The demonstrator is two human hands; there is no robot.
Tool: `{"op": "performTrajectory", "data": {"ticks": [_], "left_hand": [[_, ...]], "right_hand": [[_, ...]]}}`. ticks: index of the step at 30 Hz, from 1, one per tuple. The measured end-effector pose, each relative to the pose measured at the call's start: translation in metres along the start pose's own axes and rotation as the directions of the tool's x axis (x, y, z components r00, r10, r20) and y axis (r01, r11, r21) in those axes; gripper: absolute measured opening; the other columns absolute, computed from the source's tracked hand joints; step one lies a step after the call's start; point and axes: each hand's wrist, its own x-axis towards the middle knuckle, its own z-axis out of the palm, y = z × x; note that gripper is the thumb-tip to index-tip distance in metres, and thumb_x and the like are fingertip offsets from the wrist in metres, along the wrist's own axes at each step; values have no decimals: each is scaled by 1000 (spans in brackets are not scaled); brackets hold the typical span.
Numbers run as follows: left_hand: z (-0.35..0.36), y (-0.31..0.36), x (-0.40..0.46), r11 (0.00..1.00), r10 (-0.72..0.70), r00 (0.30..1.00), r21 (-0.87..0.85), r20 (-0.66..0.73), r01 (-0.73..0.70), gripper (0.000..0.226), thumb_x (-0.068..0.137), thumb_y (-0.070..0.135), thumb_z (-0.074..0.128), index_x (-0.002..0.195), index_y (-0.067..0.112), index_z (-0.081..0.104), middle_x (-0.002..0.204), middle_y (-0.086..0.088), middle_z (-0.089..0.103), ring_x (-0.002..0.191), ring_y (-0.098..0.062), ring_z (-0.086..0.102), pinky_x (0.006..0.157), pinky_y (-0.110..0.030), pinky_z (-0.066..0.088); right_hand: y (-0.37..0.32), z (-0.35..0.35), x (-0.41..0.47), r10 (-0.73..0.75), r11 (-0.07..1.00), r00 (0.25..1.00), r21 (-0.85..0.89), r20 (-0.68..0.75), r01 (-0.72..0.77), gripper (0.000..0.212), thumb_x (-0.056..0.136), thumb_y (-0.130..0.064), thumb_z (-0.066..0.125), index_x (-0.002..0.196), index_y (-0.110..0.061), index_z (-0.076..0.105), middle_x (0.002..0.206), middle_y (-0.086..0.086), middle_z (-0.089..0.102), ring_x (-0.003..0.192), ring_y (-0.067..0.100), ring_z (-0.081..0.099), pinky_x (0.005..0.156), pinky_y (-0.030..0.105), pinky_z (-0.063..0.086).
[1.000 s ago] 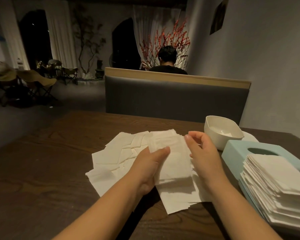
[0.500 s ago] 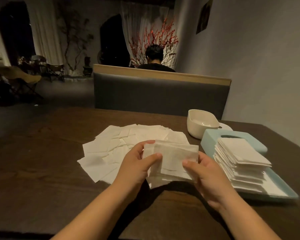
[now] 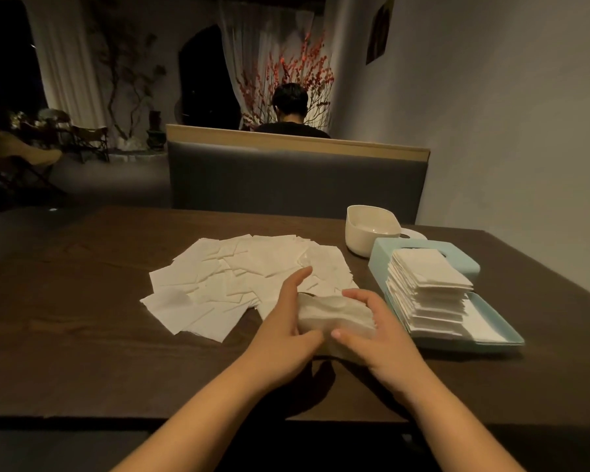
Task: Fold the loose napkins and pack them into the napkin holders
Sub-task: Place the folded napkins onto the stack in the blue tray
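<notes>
A small bundle of white paper napkins [image 3: 334, 316] sits between both hands just above the dark wooden bench [image 3: 82, 335], near its front edge. The left hand [image 3: 288, 330] grips the bundle's left end, thumb curled under its near side and fingers [image 3: 295, 284] reaching over the far side. The right hand [image 3: 377, 338] clasps the right end, its thumb on the near edge and its fingers wrapped over the top.

At ten o'clock from the hands, a wide spread of loose white paper napkins [image 3: 239, 277] lies flat on the bench, overlapping one another. At three o'clock, just beside the right hand, a tall stack of folded white napkins [image 3: 426, 294] rests in a pale blue plastic napkin holder [image 3: 491, 330]. At one o'clock stands an oval white plastic holder [image 3: 361, 238], touching the blue one's far end.
</notes>
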Motion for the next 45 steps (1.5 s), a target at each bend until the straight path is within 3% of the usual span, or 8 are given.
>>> {"op": "performTrajectory", "data": {"ticks": [4, 10, 17, 23, 27, 31, 39, 45], "left_hand": [[-6, -6, 0, 997, 18, 999, 81, 33, -21, 82, 81, 34, 60, 136, 60, 6, 128, 15, 43, 106, 0, 53, 83, -8, 46], [2, -5, 3, 997, 53, 998, 51, -39, -51, 78, 91, 6, 58, 130, 61, 20, 116, 9, 55, 92, -6, 61, 89, -29, 56], [1, -5, -1, 995, 2, 999, 100, 44, -6, 84, 90, 4, 57, 131, 63, 14, 110, 2, 58, 82, -18, 66, 76, -24, 56], [9, 3, 0, 997, 75, 996, -28, 39, -74, 86, 83, -2, 55, 134, 56, 17, 125, 12, 43, 83, 8, 57, 72, -14, 50], [2, -1, -1, 999, 43, 996, -22, 84, -41, 91, 86, -4, 58, 128, 62, 10, 127, 12, 34, 104, -6, 50, 80, -10, 48], [4, 1, -1, 997, 24, 993, -72, 113, -16, 92, 85, -6, 58, 135, 55, 12, 125, 3, 39, 103, -11, 55, 81, -13, 48], [-2, -1, 0, 1000, -6, 996, 15, 84, 5, 89, 88, 1, 61, 129, 61, 8, 119, 8, 38, 99, -18, 56, 78, -15, 54], [1, 2, 2, 1000, -8, 996, 9, 84, 7, 86, 89, 0, 60, 136, 55, 12, 118, 4, 43, 100, -20, 59, 90, -33, 57]], "right_hand": [[5, -10, -5, 33, 986, 998, 160, 53, -41, 67, 80, -2, 78, 132, -30, 46, 120, -11, 56, 96, -15, 59, 76, 6, 47], [4, -7, 2, 2, 999, 1000, 49, -13, -1, 50, 86, -12, 74, 125, -35, 52, 113, -16, 58, 94, -8, 57, 73, 1, 42], [15, -9, 4, 88, 989, 996, 119, 28, -91, 57, 82, -13, 78, 126, -35, 50, 123, -12, 59, 111, 8, 59, 98, 36, 53], [9, -6, 2, -17, 974, 1000, 225, -19, 21, 50, 87, 1, 69, 125, -28, 56, 115, -7, 64, 99, 3, 64, 79, 20, 55], [13, -13, 1, 4, 978, 999, 207, 46, -13, 60, 82, 2, 74, 128, -29, 51, 115, -2, 61, 102, 13, 63, 79, 15, 52], [8, -12, 3, 9, 1000, 992, -8, 128, -8, 68, 81, -9, 77, 133, -35, 43, 125, -21, 47, 103, -16, 47, 74, -4, 36], [6, -16, 0, 63, 985, 993, 153, 103, -78, 54, 85, -2, 71, 120, -37, 51, 117, -9, 56, 102, 12, 61, 82, 26, 58], [3, -10, 6, 59, 998, 994, -5, 91, -59, 47, 90, -8, 63, 127, -34, 50, 116, -24, 49, 107, 6, 52, 75, 12, 46]]}}
